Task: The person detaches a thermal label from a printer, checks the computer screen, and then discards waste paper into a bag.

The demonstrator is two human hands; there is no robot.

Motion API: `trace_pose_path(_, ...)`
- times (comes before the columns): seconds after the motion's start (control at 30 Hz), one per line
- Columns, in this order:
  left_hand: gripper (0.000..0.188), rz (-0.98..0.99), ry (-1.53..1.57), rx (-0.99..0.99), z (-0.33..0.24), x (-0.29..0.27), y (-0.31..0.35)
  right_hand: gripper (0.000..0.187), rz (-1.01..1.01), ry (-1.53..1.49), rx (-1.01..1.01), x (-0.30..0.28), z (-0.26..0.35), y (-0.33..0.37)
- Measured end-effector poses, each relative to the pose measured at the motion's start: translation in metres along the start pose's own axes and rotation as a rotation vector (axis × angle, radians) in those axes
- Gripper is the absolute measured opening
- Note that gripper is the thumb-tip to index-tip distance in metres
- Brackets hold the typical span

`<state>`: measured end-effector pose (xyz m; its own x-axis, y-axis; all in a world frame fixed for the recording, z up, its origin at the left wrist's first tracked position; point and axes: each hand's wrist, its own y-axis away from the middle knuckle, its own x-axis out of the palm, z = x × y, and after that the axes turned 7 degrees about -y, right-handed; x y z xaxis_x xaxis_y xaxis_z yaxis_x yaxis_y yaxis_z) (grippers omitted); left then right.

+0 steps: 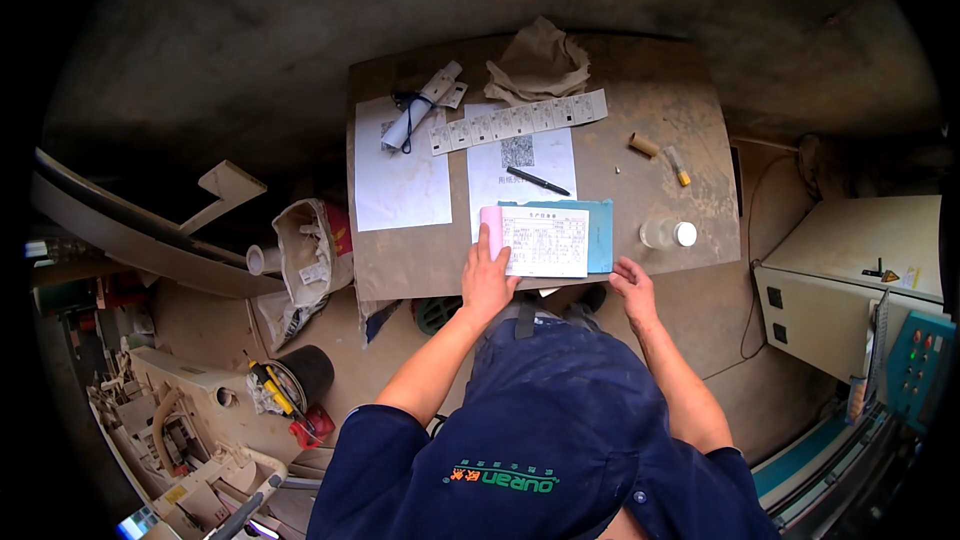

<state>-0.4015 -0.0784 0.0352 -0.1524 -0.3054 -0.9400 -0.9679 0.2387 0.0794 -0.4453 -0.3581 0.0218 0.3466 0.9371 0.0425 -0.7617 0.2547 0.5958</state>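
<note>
Form pad (pixel 545 245), handling: probably light and bendable, with thin leaves that could crease or tear; the paper should slip little, though loose leaves may slide over one another.
Best hold: likely the teal backing (pixel 601 232) at its right edge, where it looks stiffer than the paper; a flat palm would steady the leaves.
Form pad, appearance: a white top leaf with a printed, ruled table; a pink leaf (pixel 491 219) shows along the left side, the teal backing along the right and far sides.
Position: at the middle of the near edge of the desk (pixel 660 180), overlapping a white sheet (pixel 485 162) with a square code.
Left hand (pixel 486 278): fingers extended and parted at the pad's near left corner, over the pink leaf; a pinch cannot be told.
Right hand (pixel 634 292): fingers bent at the near right corner of the backing; contact or pinch cannot be told.
Pen (pixel 538 181): black, beyond the pad, lying on the coded sheet.
Jar (pixel 667 234): clear, white-lidded, toward the desk's near right corner.
</note>
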Motion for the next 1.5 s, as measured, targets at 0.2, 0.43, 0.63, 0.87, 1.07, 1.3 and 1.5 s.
trace_pose_path(0.2,0.051,0.000,-0.022,-0.016,0.002,0.007,-0.001,0.054,-0.002,0.033,0.043,0.002,0.013,0.006)
trace_pose_path(0.43,0.052,0.043,-0.024,-0.041,0.004,0.007,-0.001,0.051,-0.017,0.133,0.054,-0.007,-0.012,0.012)
trace_pose_path(0.63,0.055,-0.005,0.037,-0.055,0.009,0.009,0.010,0.043,0.011,0.162,0.127,-0.045,-0.049,0.025)
trace_pose_path(0.87,0.061,-0.115,0.111,-0.052,0.016,0.010,0.056,0.035,0.098,0.405,0.170,-0.102,-0.090,0.030)
trace_pose_path(1.07,0.052,-0.143,0.154,-0.059,0.033,0.012,0.129,0.034,0.181,0.527,0.174,-0.146,-0.110,0.013)
trace_pose_path(1.3,0.061,0.527,0.661,-0.721,0.048,0.097,0.230,0.034,0.128,0.552,0.142,-0.095,-0.076,0.061)
trace_pose_path(1.5,0.054,0.525,0.926,-0.883,0.035,0.160,0.331,0.034,0.182,0.426,0.237,-0.132,-0.153,0.096)
